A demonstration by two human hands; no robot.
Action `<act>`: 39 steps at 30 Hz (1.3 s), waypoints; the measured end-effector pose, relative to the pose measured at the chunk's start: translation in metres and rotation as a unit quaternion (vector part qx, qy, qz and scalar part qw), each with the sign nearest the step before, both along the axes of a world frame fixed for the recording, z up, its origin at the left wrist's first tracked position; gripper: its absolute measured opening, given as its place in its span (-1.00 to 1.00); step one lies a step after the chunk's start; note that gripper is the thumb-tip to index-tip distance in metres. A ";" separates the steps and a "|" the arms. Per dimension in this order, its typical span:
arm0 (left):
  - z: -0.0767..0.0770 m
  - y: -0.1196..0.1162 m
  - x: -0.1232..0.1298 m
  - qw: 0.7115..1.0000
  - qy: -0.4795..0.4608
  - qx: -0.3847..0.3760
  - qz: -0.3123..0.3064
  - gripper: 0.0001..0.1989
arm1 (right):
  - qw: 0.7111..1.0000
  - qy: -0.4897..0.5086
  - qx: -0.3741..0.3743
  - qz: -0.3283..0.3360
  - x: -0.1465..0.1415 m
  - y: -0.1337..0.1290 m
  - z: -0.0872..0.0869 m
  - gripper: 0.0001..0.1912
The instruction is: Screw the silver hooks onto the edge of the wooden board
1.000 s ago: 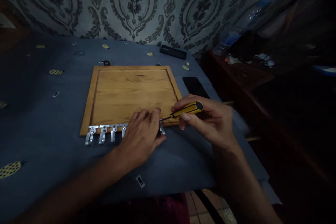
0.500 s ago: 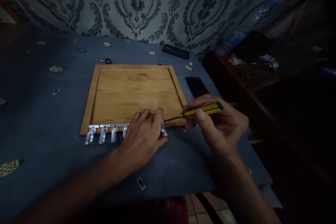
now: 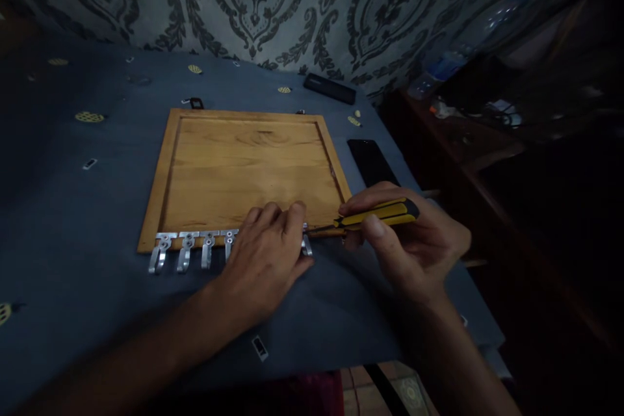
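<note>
A framed wooden board (image 3: 263, 169) lies flat on the table, with a silver metal hook rail (image 3: 189, 234) along its near edge. Several hooks hang past that edge. My left hand (image 3: 268, 250) is closed over the right part of the rail, thumb on the near side, and hides the hooks beneath it. My right hand (image 3: 414, 240) grips a yellow and black screwdriver (image 3: 380, 213) by its handle. The screwdriver points left, its tip at the rail's right end beside my left fingers. Whether the tip sits in a screw I cannot tell.
A black phone (image 3: 373, 162) lies right of the board, and a dark oblong case (image 3: 329, 88) near the wall. Two small fittings, one a dark metal loop (image 3: 196, 103), show at the board's far edge. A plastic bottle (image 3: 441, 68) stands on the brown furniture at right.
The view has shifted slightly, so the board appears a little lower and larger at its near left corner. Both hands keep their places at the rail, and the screwdriver lies at a slightly flatter angle.
</note>
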State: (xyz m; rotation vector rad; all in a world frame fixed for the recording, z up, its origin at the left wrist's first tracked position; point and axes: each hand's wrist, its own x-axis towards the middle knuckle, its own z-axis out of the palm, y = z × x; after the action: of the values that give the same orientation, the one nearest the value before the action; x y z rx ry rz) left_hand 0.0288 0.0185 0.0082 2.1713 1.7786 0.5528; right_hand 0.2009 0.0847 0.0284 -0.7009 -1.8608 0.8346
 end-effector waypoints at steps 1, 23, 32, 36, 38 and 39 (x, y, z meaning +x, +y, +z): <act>0.000 0.000 0.000 1.000 0.001 -0.004 0.000 -0.49 | 1.000 0.002 0.002 0.001 0.000 0.000 0.000 -0.94; -0.004 0.000 0.001 1.000 0.001 0.020 0.001 -0.45 | 0.999 -0.036 0.033 0.013 -0.002 0.000 0.002 -0.96; -0.002 -0.002 0.000 1.000 0.004 0.021 0.000 -0.47 | 0.999 0.009 0.029 -0.018 -0.004 -0.002 -0.008 -0.94; -0.001 -0.001 0.000 1.000 0.007 0.011 -0.003 -0.44 | 0.998 0.016 0.055 -0.025 -0.007 -0.003 -0.008 -0.95; 0.001 -0.001 0.000 1.000 0.009 -0.003 -0.002 -0.45 | 0.997 0.011 0.071 -0.025 -0.008 -0.004 -0.008 -0.96; 0.002 0.000 0.000 1.000 0.010 -0.011 -0.002 -0.46 | 0.996 0.008 0.080 -0.024 -0.008 -0.004 -0.008 -0.95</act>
State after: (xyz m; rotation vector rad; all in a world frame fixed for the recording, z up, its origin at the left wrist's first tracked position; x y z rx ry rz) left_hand 0.0292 0.0181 0.0098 2.1728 1.7829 0.5106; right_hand 0.1927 0.0809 0.0205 -0.6340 -1.8658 0.6500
